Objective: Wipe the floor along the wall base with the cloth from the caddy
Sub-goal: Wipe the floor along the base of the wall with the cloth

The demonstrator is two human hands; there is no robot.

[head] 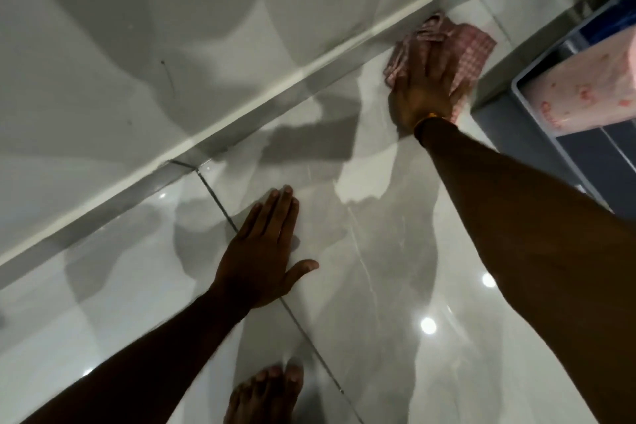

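wiping's underway, i'd say mid-task: cloth (444, 45) is out of the caddy (537, 134) and down on the floor (378, 251), pushed up close to the wall base (220, 134). right hand (425, 93) lies flat on top of it, fingers spread, pressing not gripping, w/ a yellow band at the wrist. left hand (265, 248) is empty, palm down, fingers together, bracing on the tile nearer the camera. can't tell which stretch is already clean; floor's glossy everywhere. the run of base toward the left hand looks like what's left, imo. cloth itself: pink-and-white check, bunched and creased, one corner touching or nearly touching the base.
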